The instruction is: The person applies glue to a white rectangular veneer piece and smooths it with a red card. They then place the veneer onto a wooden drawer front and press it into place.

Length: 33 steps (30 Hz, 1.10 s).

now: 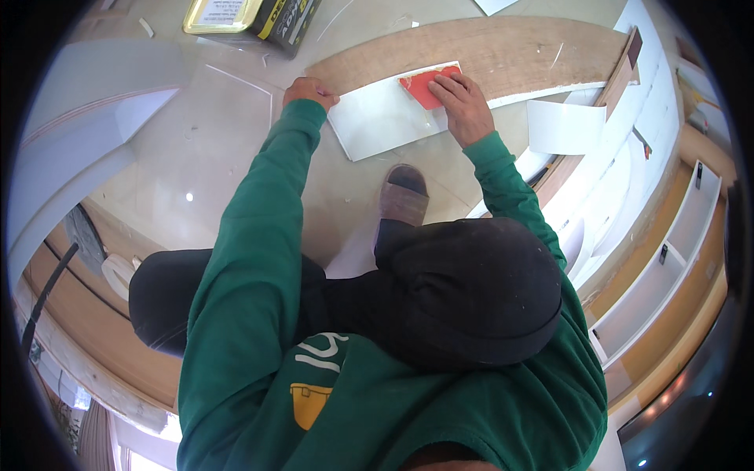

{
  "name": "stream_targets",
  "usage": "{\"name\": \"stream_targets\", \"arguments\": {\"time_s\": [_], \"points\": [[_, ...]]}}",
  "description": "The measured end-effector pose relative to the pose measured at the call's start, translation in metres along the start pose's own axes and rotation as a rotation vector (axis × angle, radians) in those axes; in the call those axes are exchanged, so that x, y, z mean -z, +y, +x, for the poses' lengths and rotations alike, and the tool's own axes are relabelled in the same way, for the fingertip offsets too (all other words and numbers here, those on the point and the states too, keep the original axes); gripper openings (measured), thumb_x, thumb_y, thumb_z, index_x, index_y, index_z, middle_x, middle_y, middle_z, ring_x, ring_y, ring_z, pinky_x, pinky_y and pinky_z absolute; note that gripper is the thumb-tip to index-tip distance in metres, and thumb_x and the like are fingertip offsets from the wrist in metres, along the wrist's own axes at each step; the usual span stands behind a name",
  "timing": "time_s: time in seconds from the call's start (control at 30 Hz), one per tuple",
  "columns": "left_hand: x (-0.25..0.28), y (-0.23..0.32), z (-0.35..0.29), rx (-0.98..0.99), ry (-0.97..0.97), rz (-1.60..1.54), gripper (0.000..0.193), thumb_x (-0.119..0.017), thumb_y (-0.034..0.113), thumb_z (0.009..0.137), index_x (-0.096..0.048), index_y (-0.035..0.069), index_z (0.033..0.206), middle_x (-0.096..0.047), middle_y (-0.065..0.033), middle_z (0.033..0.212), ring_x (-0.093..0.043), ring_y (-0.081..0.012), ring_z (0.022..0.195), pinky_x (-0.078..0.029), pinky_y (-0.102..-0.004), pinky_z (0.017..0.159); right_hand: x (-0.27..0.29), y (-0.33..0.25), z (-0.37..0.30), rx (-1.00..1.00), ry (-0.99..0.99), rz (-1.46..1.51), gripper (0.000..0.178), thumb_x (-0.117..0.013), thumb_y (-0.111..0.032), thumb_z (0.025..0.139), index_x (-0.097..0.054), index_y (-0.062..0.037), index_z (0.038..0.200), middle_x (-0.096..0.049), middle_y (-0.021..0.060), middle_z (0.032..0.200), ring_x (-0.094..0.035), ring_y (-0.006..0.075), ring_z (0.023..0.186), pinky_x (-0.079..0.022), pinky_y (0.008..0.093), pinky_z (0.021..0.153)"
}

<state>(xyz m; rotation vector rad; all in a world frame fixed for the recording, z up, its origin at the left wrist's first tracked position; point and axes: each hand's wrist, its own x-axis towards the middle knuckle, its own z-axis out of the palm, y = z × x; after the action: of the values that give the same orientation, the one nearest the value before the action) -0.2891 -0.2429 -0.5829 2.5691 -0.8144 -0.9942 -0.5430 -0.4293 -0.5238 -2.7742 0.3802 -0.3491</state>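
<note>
My right hand [467, 106] is closed on a flat red spreader [424, 88], pressed against a white rectangular sheet [373, 122]. Some pale residue shows along the spreader's left edge. At the sheet's upper left corner, the fingers of my left hand [309, 93] are closed on its edge. The sheet lies slightly tilted, its upper edge overlapping a long brown wooden board [503, 51] on the floor. Whitish material runs along the board's near edge.
A yellow and black metal can [251, 20] stands at the far left. A curved white piece [565, 127] and wooden strips lie to the right. My sandalled foot [404, 192] is just below the sheet. White shelving [667, 259] is at the far right.
</note>
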Motion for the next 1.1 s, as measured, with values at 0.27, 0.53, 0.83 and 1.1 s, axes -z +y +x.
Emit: {"name": "stream_targets", "arguments": {"time_s": [0.27,0.53,0.83,1.1], "points": [[0.002,0.003,-0.001,0.011,-0.018,-0.023,0.026,-0.083,0.03,0.067,-0.075,0.011,0.083,-0.072,-0.0082,0.085,-0.068,-0.0238,0.082,-0.053,-0.0332,0.081,-0.012,0.004,-0.002,-0.006,-0.062,0.056,0.042,-0.059,0.004,0.078,-0.063,-0.0076,0.118,-0.062,0.0088,0.121,-0.054,0.033,0.112,-0.045,0.0408,0.098],[0.002,0.004,-0.001,0.002,0.001,0.011,0.029,-0.084,0.032,0.066,-0.075,0.01,0.083,-0.072,-0.0088,0.085,-0.068,-0.0247,0.082,-0.053,-0.0338,0.082,-0.002,0.003,0.009,-0.004,0.008,-0.002,0.039,-0.059,0.002,0.079,-0.064,-0.0071,0.116,-0.062,0.0091,0.119,-0.055,0.0323,0.11,-0.045,0.0403,0.098],[0.002,0.004,-0.002,-0.009,-0.01,0.034,0.028,-0.082,0.035,0.067,-0.075,0.012,0.082,-0.071,-0.0089,0.088,-0.067,-0.0257,0.085,-0.053,-0.0347,0.082,-0.023,0.002,-0.003,-0.055,-0.067,0.04,0.036,-0.058,0.001,0.079,-0.065,-0.0059,0.114,-0.063,0.0106,0.118,-0.055,0.0334,0.11,-0.045,0.0405,0.098],[0.0,-0.001,-0.001,0.001,-0.008,0.051,0.029,-0.083,0.035,0.067,-0.075,0.012,0.082,-0.072,-0.0089,0.089,-0.068,-0.0256,0.085,-0.053,-0.0347,0.081,0.015,-0.042,-0.065,-0.058,-0.209,0.194,0.035,-0.055,0.005,0.074,-0.065,-0.0021,0.106,-0.065,0.0126,0.108,-0.058,0.034,0.101,-0.047,0.0412,0.088]]}}
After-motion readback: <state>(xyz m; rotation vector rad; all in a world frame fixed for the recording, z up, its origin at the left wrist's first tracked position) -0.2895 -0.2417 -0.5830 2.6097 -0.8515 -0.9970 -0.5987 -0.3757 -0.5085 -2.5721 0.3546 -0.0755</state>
